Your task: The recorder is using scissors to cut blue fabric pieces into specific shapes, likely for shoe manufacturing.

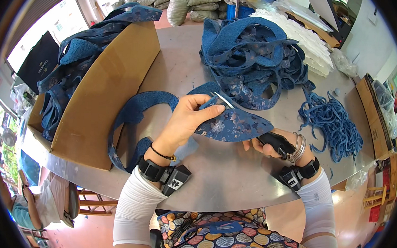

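My left hand (187,116) pinches a blue floral fabric piece (234,126) between thumb and fingers, above the middle of the metal table. The scissors (276,143) are in my right hand (285,144), which is closed around their black handles. Fabric covers most of the blades; pale metal tips show beside my left thumb. A long strip of the same fabric (143,104) loops down to the table at the left. Beyond my hands lies a big tangled heap of blue fabric strips (255,59). Thin blue trimmings (331,124) are piled to the right.
At the left, a tall cardboard box (106,92) overflows with blue fabric. White sheets (301,42) are stacked at the far right of the metal table (222,179). Another cardboard box (376,117) stands at the right edge. A person (46,201) sits at the lower left.
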### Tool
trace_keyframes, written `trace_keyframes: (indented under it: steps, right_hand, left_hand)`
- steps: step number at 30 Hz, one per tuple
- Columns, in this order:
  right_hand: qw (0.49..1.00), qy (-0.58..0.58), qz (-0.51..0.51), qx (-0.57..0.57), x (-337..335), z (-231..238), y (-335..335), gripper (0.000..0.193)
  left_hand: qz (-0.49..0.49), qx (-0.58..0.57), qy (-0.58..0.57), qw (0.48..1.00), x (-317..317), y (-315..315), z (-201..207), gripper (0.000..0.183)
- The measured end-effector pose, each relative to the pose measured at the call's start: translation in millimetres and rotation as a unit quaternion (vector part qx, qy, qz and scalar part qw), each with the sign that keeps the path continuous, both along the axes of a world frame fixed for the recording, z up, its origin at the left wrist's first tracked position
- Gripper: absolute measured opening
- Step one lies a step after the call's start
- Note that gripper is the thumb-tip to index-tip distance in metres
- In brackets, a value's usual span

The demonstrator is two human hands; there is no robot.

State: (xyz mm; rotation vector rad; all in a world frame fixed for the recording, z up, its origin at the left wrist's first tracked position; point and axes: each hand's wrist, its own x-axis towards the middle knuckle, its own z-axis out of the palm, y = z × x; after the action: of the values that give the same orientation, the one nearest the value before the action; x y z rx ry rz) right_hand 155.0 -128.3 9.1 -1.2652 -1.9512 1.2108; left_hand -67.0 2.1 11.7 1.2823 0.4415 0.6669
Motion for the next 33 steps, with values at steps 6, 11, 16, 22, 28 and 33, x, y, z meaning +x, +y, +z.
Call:
trace_keyframes:
  steps: [6,11,16,22,28,33]
  right_hand:
    - [1.0,0.001,0.009,-0.02,1,1,0,0.063]
    - [1.0,0.003,-0.003,0.015,-6,6,-2,0.061]
    - [0.999,-0.007,-0.02,-0.042,-16,21,-4,0.067]
    - [0.999,0.009,-0.025,-0.037,-15,15,-4,0.073]
    - [0.998,-0.015,-0.029,-0.048,-9,9,-5,0.073]
    - [0.998,-0.03,-0.054,-0.008,-13,11,-5,0.071]
  left_hand:
    - [-0.01,0.009,0.003,1.0,0,1,-1,0.015]
    - [-0.013,0.009,-0.001,1.0,1,-1,0,0.015]
    - [-0.019,0.002,0.001,1.0,-1,0,-1,0.016]
    - [-0.025,0.02,0.004,0.999,-2,1,-2,0.016]
    - [-0.038,0.016,0.014,0.999,-2,2,-3,0.015]
    - [-0.031,0.008,-0.001,0.999,-3,0,0,0.017]
